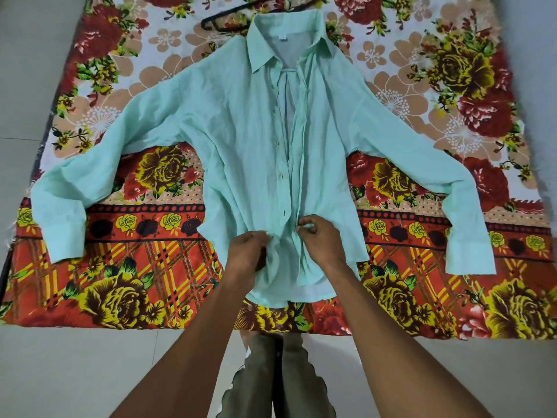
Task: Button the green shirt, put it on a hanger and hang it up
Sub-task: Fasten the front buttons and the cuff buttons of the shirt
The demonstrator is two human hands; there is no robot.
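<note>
The light green shirt (241, 131) lies face up on a flowered cloth, sleeves spread to both sides, collar at the far end. Its front stands unbuttoned, with a gap running down the middle. My left hand (245, 251) pinches the left front edge near the hem. My right hand (316, 236) pinches the right front edge beside it, close to the lowest buttons. A black hanger (224, 24) lies on the cloth just beyond the collar, partly hidden by the shirt.
The flowered cloth (120, 282) covers a pale tiled floor (75, 372), which shows around it on the left, right and near sides. My legs in olive trousers (271, 372) stand at the cloth's near edge.
</note>
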